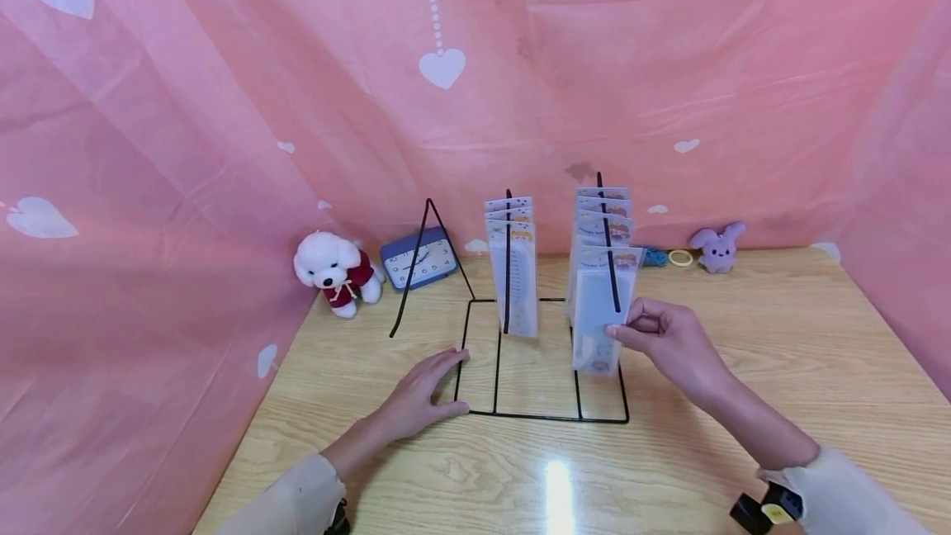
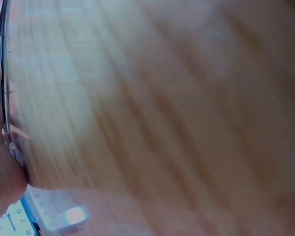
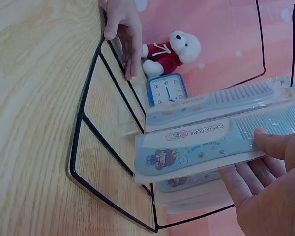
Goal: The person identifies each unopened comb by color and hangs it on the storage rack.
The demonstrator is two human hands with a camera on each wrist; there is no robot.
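Observation:
A black wire rack (image 1: 542, 417) stands on the wooden table, with three prongs rising over its base. On the right prong hang several packaged combs; the front packaged comb (image 1: 594, 320) is pale blue, and the right wrist view shows the words "PLASTIC COMB" on its card (image 3: 196, 147). My right hand (image 1: 679, 345) pinches that front pack by its right edge, thumb on the face. Several more packaged combs (image 1: 524, 271) hang on the middle prong, while the left prong (image 1: 411, 271) is bare. My left hand (image 1: 419, 395) rests at the rack's left base edge, fingers extended.
Behind the rack's left side are a white plush dog (image 1: 330, 267) in red and a blue clock (image 1: 421, 260). A purple plush bunny (image 1: 717, 250), a yellow ring (image 1: 680, 258) and a small blue item (image 1: 655, 257) lie at the back right. A pink curtain (image 1: 594, 89) hangs behind.

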